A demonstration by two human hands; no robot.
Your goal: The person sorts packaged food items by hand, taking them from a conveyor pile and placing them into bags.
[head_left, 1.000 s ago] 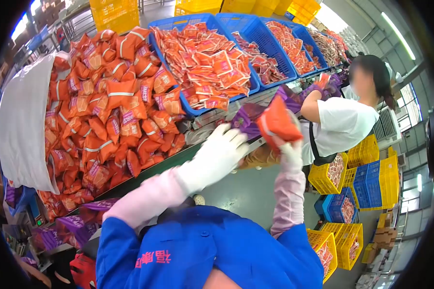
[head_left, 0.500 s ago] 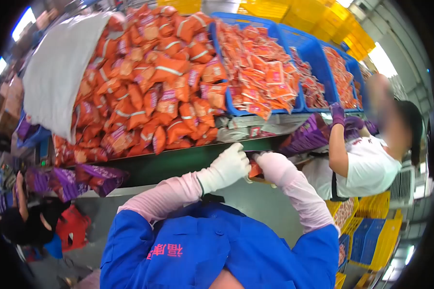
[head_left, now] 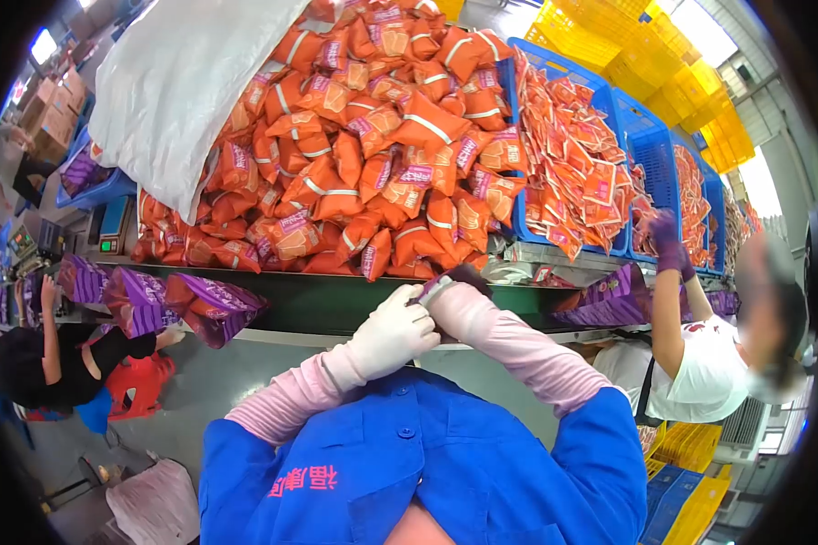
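My left hand (head_left: 396,332), in a white glove, is closed with its fingers curled at the near edge of a dark purple bag (head_left: 466,274). My right hand (head_left: 460,311), gloved and pink-sleeved, is pressed against the left, at the mouth of the same bag; its fingers are hidden. Little of the bag shows past my hands. Both hands are above the near edge of the green conveyor belt (head_left: 336,300). Just beyond lies a big heap of orange snack packets (head_left: 364,154) with purple and white printing.
Blue crates (head_left: 623,100) of flat orange sachets (head_left: 573,163) line the back right. A white sheet (head_left: 177,91) covers the heap's left side. Filled purple bags (head_left: 214,304) stand on the belt at left. Co-workers stand at right (head_left: 700,363) and left (head_left: 50,363). Yellow crates (head_left: 645,54) are stacked behind.
My hands have come together, the left curling against the bag beside the right. The view has shifted, so the heap and crates appear farther right. The co-worker at right now reaches toward the crates.
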